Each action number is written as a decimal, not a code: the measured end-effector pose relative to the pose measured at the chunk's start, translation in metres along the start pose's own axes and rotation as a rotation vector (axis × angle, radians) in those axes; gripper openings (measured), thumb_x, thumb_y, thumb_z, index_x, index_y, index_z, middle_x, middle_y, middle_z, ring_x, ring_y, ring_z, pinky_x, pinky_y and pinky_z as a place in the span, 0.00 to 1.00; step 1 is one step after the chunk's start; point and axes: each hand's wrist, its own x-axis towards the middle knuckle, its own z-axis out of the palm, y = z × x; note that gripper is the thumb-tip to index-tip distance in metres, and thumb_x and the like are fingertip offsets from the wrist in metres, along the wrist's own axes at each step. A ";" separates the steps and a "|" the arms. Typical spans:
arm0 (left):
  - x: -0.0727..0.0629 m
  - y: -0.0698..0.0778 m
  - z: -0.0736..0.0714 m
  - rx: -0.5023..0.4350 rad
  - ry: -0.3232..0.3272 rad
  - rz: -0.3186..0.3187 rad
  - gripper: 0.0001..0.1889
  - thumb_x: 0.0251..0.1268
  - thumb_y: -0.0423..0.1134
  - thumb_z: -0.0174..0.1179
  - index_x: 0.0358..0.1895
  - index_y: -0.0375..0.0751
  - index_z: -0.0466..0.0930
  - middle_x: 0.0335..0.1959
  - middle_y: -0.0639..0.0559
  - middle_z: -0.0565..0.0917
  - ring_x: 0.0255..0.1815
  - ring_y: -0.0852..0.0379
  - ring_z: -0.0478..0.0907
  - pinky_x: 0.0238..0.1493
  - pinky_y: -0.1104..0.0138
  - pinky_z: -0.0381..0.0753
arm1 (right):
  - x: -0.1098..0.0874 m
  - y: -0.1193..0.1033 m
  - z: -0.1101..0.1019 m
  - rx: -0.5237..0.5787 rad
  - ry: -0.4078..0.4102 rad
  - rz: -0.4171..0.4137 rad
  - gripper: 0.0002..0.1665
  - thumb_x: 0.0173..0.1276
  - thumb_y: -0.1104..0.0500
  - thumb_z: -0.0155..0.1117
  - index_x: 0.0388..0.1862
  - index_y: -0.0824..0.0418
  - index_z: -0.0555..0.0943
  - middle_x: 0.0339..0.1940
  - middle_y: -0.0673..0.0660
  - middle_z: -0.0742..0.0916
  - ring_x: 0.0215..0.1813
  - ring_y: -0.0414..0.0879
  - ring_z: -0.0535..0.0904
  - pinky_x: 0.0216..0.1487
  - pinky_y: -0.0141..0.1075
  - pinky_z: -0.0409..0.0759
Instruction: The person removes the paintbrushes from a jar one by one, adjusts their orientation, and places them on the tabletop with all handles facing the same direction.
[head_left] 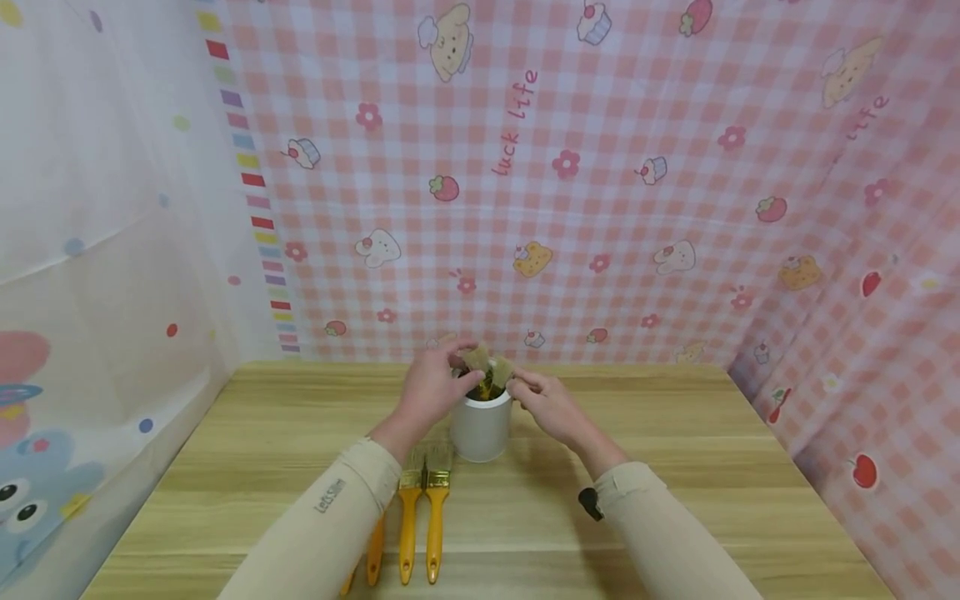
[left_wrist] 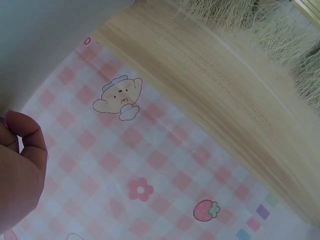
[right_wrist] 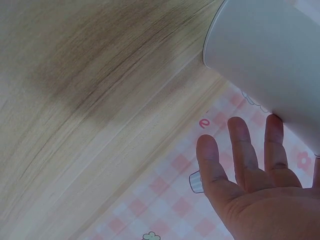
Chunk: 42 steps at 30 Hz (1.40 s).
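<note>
Two fabric hangings surround the scene: one pink-and-white checked cloth printed with cartoon animals, cupcakes, strawberries and flowers across the back and right, and one white cloth with coloured dots on the left. Below them is one wooden table.

Two cream sleeves reach in from the bottom edge; the left sleeve carries dark lettering.

One white, round pot stands upright on the table, between the two hands.

The left hand is at the pot's left rim, thumb and fingers curved with a gap between them. The right hand is at the right rim; from its wrist camera, three fingers are spread and fairly straight beside the pot's outer wall. Whether either hand pinches a brush cannot be told.

Two paintbrushes with yellow-orange handles lie side by side in front of the pot, bristles toward it. Two more orange handles show partly from behind the left sleeve.

Two pale bristle heads stick up from the pot, between the fingertips.

One small black object sits at the right cuff.
</note>
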 end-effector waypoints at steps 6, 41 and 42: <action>0.002 0.001 0.009 0.031 0.029 -0.027 0.27 0.69 0.43 0.74 0.71 0.53 0.81 0.49 0.44 0.93 0.52 0.47 0.90 0.51 0.52 0.90 | 0.000 0.000 0.000 -0.001 -0.003 0.002 0.38 0.86 0.39 0.50 0.85 0.57 0.65 0.83 0.63 0.73 0.73 0.66 0.80 0.77 0.62 0.74; 0.016 0.014 -0.047 -0.313 0.393 0.079 0.22 0.75 0.37 0.69 0.69 0.50 0.81 0.50 0.39 0.91 0.48 0.43 0.92 0.49 0.52 0.92 | 0.000 -0.003 0.002 0.005 0.007 -0.038 0.27 0.86 0.42 0.52 0.80 0.39 0.74 0.82 0.55 0.76 0.74 0.59 0.79 0.75 0.58 0.77; 0.016 0.014 -0.052 -0.326 0.394 0.079 0.22 0.75 0.37 0.69 0.69 0.50 0.81 0.50 0.39 0.91 0.49 0.43 0.92 0.50 0.52 0.92 | 0.000 -0.003 0.001 0.004 0.008 -0.033 0.27 0.86 0.42 0.52 0.80 0.38 0.74 0.82 0.55 0.76 0.74 0.59 0.79 0.75 0.58 0.77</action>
